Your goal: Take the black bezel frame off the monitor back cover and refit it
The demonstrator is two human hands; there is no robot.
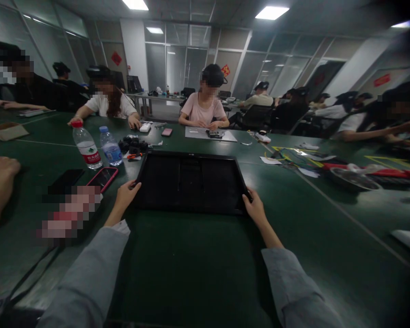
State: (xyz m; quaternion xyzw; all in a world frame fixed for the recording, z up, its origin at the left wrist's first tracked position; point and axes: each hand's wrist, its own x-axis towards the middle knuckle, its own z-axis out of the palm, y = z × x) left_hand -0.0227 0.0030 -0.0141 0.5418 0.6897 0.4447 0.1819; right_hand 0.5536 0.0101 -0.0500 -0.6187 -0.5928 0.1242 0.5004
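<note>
Flat in front of me, at or just above the table, is a wide black rectangular panel (157, 184) with a raised rim, like a monitor. A small light mark shows on its far rim. Around its left edge my left hand (125, 197) is closed, thumb on top. My right hand (254, 205) grips the opposite side edge, its thumb also over the rim. The fingers under the panel are hidden. Dark shapes within the panel could be parts or reflections; I cannot tell which.
Left of the panel stand a red-capped bottle (88, 148) and a blue-capped bottle (111, 149), near a red-edged phone (103, 179). Another person's arm (0, 187) rests at far left. Cables (294, 157) and a metal bowl (355, 180) lie right. Several people sit around the green table (191, 264).
</note>
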